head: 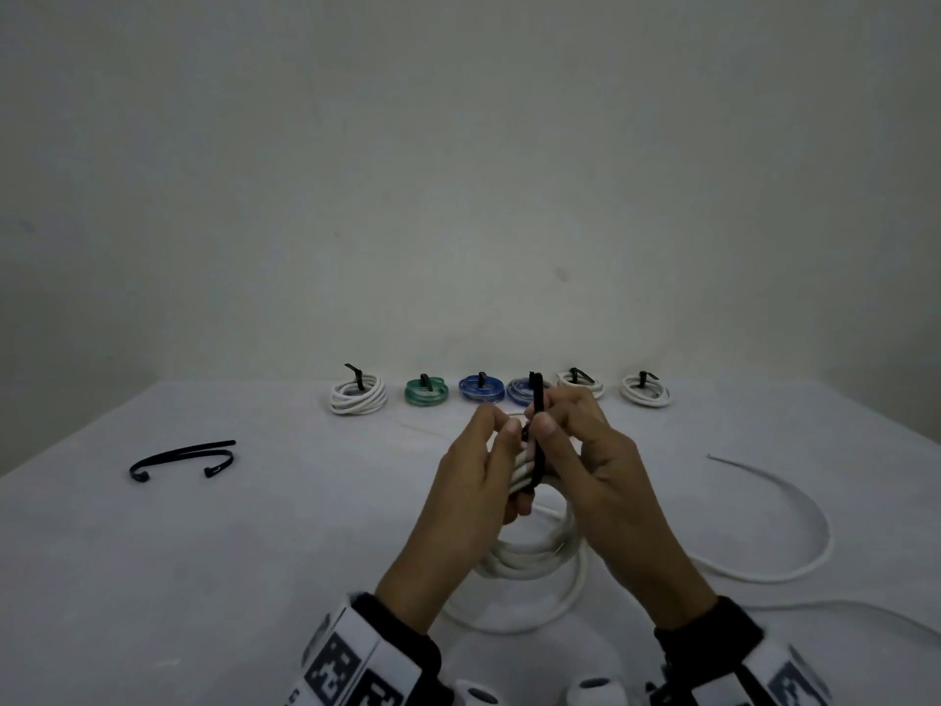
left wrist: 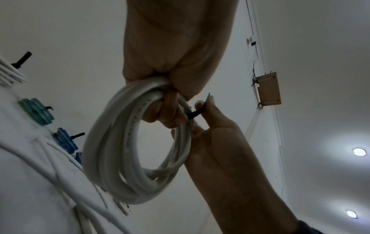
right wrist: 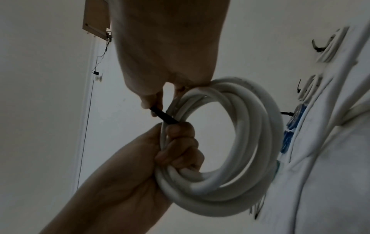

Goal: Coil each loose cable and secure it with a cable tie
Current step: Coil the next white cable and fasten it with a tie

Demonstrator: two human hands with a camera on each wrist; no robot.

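1. While the left hand [head: 476,468] grips the white coil [head: 529,552] above the table [head: 254,552], the right hand [head: 575,450] pinches a black tie [head: 535,430] wrapped round it
2. Six tied coils [head: 478,389] (far edge) stand in a row

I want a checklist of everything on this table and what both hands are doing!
Surface: white table, dimly lit.
Job's things: white cable coil held upright; black cable tie around it.
Clutter: two spare black ties lying at left.
Grippers: left hand grips the coil; right hand pinches the tie.
Cables: six tied coils in a row at back; loose white cable at right.
Surroundings: plain white wall.
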